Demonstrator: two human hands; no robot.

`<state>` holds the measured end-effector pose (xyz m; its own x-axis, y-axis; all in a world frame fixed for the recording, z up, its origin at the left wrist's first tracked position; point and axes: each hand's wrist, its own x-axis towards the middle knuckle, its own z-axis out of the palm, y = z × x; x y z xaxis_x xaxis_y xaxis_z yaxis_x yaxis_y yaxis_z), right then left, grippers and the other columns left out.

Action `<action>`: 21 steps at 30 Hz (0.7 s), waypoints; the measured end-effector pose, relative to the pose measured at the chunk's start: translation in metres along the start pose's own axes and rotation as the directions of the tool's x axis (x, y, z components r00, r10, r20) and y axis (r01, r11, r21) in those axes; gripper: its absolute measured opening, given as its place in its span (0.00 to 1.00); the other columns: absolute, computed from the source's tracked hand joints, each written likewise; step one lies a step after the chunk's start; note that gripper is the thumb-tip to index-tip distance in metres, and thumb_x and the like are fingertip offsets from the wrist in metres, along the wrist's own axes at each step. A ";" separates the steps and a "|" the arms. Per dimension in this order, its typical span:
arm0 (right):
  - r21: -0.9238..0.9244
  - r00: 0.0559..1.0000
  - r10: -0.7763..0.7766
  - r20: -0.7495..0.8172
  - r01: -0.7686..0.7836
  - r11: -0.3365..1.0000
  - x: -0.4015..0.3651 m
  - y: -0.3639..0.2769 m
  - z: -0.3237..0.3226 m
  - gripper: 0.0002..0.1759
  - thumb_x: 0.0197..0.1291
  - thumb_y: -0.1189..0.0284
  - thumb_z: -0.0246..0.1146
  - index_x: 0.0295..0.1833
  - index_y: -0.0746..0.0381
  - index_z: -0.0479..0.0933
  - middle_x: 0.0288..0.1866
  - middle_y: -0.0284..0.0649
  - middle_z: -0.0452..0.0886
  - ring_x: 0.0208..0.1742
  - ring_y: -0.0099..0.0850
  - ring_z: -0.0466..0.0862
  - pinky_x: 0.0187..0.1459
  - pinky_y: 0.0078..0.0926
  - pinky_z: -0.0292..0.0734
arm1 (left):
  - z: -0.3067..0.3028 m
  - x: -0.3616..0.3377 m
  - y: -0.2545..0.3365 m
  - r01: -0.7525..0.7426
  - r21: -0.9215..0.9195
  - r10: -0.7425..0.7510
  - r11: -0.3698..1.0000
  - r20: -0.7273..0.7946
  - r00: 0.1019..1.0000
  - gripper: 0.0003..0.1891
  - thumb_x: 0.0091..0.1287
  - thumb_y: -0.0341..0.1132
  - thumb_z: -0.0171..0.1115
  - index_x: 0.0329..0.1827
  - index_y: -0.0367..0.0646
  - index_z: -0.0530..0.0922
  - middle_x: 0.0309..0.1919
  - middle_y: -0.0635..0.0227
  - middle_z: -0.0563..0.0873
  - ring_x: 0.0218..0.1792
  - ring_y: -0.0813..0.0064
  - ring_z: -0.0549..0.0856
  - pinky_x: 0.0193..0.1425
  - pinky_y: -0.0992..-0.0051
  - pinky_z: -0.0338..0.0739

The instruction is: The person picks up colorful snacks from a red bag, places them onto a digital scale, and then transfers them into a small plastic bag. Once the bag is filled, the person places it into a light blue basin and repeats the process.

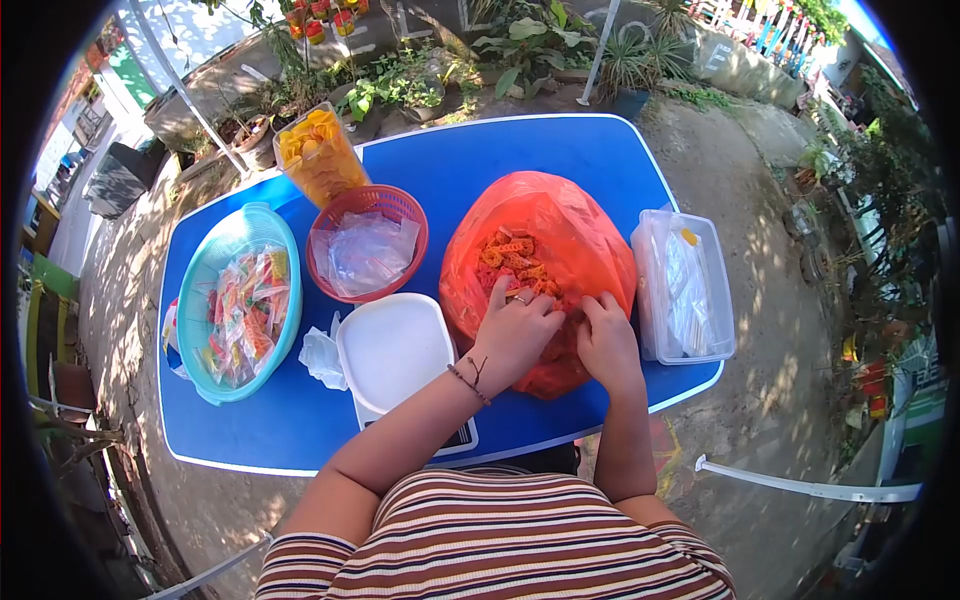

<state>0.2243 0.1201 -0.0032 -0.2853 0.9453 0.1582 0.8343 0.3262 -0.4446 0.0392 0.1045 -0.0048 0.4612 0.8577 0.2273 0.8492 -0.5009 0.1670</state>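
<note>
A big red plastic bag (540, 200) stands open on the table, with orange-red crackers (515, 262) showing in its mouth. Both hands reach into that opening. My left hand (520, 330), with a ring and a bracelet on the wrist, has its fingers curled down at the crackers. Close beside it on the right, my right hand (607, 342) has bent fingers at the near right part of the opening. The fingertips of both hands are hidden, so what they grip cannot be made out. Left of the bag sits a digital scale (462, 438) carrying a white tray (397, 350).
On the blue table (420, 150) stand a turquoise basket (290, 345) of filled packets, a red basket (420, 225) with clear plastic bags, and a tub of yellow chips (320, 155). A clear box (715, 290) holds more plastic. Crumpled plastic (323, 358) lies by the tray.
</note>
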 end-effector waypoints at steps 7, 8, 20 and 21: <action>-0.142 0.998 0.033 -0.044 -0.039 0.989 0.001 -0.015 0.010 0.17 0.57 0.64 0.70 0.45 0.66 0.79 0.45 0.48 0.77 0.50 0.50 0.81 0.48 0.47 0.80 | -0.011 -0.007 -0.009 0.110 -0.084 -0.125 0.990 -0.206 0.971 0.13 0.62 0.31 0.64 0.48 0.55 0.87 0.43 0.74 0.86 0.51 0.71 0.84 0.73 0.52 0.56; -0.146 0.998 0.029 -0.052 -0.037 0.989 0.001 -0.015 0.012 0.17 0.56 0.65 0.70 0.44 0.65 0.79 0.45 0.48 0.77 0.50 0.49 0.81 0.48 0.47 0.79 | -0.015 -0.008 -0.011 0.119 -0.160 -0.157 0.980 -0.247 0.956 0.13 0.63 0.30 0.65 0.49 0.54 0.87 0.43 0.73 0.86 0.49 0.70 0.85 0.70 0.54 0.61; 0.554 0.939 0.006 -0.343 0.197 0.809 -0.002 -0.056 0.004 0.08 0.59 0.81 0.67 0.45 0.66 0.82 0.45 0.44 0.81 0.45 0.39 0.84 0.47 0.33 0.77 | -0.057 -0.057 -0.033 0.193 -0.975 -0.603 0.107 0.090 0.792 0.15 0.72 0.27 0.65 0.60 0.34 0.79 0.41 0.65 0.89 0.40 0.82 0.88 0.46 0.80 0.82; 0.571 0.938 -0.043 -0.344 0.245 0.784 -0.003 -0.062 0.006 0.08 0.59 0.81 0.68 0.45 0.67 0.82 0.43 0.43 0.81 0.44 0.35 0.84 0.47 0.31 0.77 | -0.061 -0.067 -0.039 0.231 -0.961 -0.587 0.150 0.101 0.803 0.15 0.72 0.27 0.66 0.60 0.34 0.79 0.41 0.66 0.89 0.40 0.83 0.88 0.44 0.81 0.82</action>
<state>0.1705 0.0975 0.0183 -0.1415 0.8710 0.4705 0.3148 0.4902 -0.8128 -0.0403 0.0590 0.0321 -0.1027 0.9946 -0.0125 -0.0131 0.0112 0.9999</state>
